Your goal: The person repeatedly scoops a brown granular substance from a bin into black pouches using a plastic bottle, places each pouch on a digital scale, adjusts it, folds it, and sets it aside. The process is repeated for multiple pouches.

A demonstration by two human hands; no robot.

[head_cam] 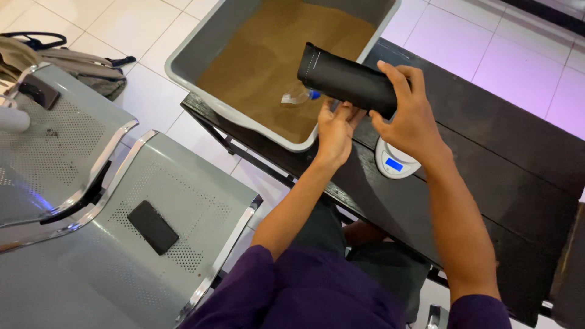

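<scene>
A purple sleeve sits closest. The right hand wraps its fingers over a black rolled pouch with white stitching, tilted above the grey plastic tub of brown powder. The left hand curls beneath the pouch, touching it. A clear plastic scoop lies on the powder, and a white digital scale sits on the dark wooden table.

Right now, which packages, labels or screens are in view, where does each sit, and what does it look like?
Black oblong pouch with pale stitching at one end: held in right hand over the grey tub's rim, left hand under it.
Round white scale with a lit blue screen: on the dark table, below the right hand.
Black phone, screen dark: flat on a grey perforated metal seat.
</scene>
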